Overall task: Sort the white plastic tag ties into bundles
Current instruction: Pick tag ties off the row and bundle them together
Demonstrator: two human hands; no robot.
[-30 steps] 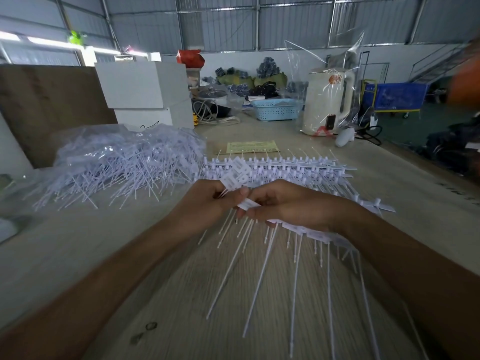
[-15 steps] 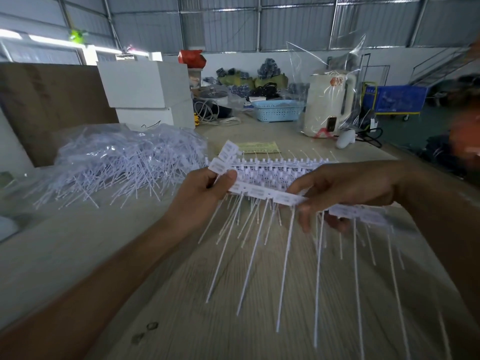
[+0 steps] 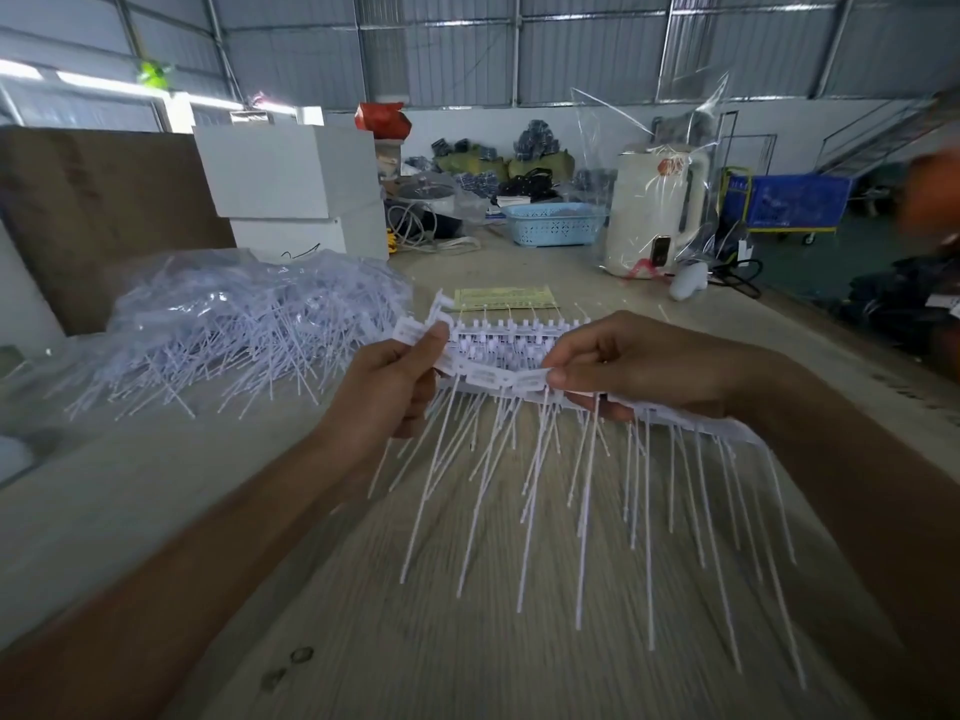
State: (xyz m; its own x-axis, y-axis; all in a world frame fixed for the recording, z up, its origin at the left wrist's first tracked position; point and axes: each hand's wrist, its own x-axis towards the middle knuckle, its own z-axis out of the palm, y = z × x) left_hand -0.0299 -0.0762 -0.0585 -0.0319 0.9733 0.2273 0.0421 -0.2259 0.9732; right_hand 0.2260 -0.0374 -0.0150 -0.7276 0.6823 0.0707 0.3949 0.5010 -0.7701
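Observation:
A joined strip of white plastic tag ties [image 3: 493, 379] hangs between my hands above the wooden table [image 3: 467, 641], its thin tails pointing down toward me. My left hand [image 3: 387, 384] pinches the strip's left end, where several tag heads are gathered. My right hand [image 3: 628, 363] pinches the strip further right, and the rest of it runs under my right wrist. Behind the strip lies a flat row of more tag ties [image 3: 524, 330] on the table. A big loose heap of tag ties [image 3: 249, 330] lies at the left, partly in clear plastic.
White boxes [image 3: 291, 194] and a brown board [image 3: 93, 215] stand behind the heap. A yellow paper [image 3: 504, 297], a blue basket [image 3: 553, 224] and a white kettle in clear wrap [image 3: 657, 215] sit further back. The table's right edge runs diagonally past my right arm.
My hands drew apart from a close pinch and lifted the strip, spreading it out. Since half a second ago the right hand has slid back left along the strip.

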